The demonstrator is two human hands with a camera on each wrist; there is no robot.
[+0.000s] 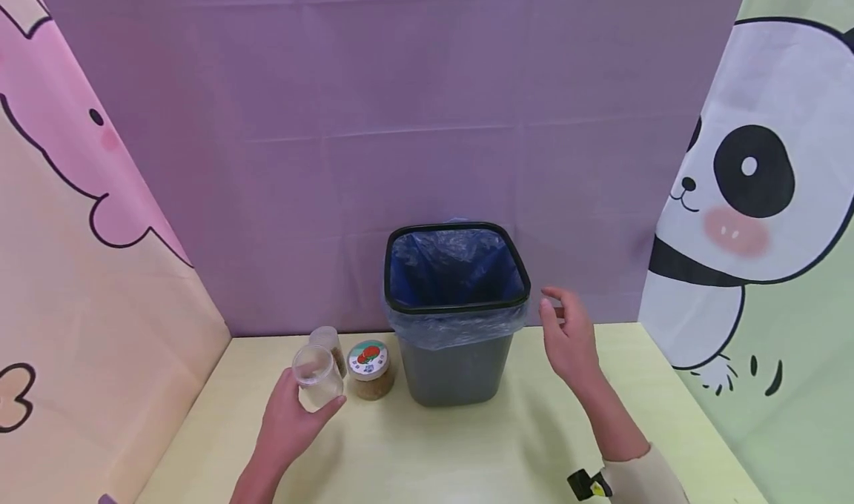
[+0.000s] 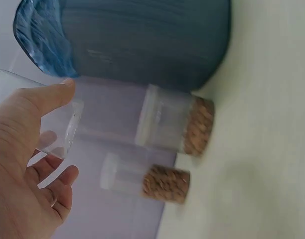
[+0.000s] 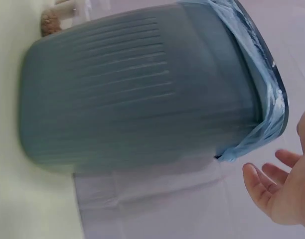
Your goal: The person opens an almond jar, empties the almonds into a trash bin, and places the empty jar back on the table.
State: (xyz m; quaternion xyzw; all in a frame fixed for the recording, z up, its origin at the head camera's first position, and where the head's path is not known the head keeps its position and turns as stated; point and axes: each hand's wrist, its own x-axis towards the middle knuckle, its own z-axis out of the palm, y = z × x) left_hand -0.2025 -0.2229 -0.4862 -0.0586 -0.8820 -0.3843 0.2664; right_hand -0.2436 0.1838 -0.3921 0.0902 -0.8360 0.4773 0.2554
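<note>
My left hand [image 1: 288, 421] grips a clear plastic jar [image 1: 323, 382] between thumb and fingers, raised off the table. No contents show through its wall in the left wrist view. Beyond it stand two jars holding brown pellets: a wider jar [image 2: 172, 122] whose lid carries a red printed picture, and a narrower jar [image 2: 147, 179] with a pale top. My right hand [image 1: 575, 341] hovers at the right side of the grey trash can [image 1: 457, 374], fingers loosely bent around nothing. The can's black rim [image 1: 460, 309] holds a blue plastic liner [image 1: 454, 331].
The pale tabletop [image 1: 414, 459] meets a purple cloth backdrop [image 1: 414, 170] just behind the can. Side panels with a pink cartoon [image 1: 80, 133] and a panda [image 1: 754, 193] flank the table.
</note>
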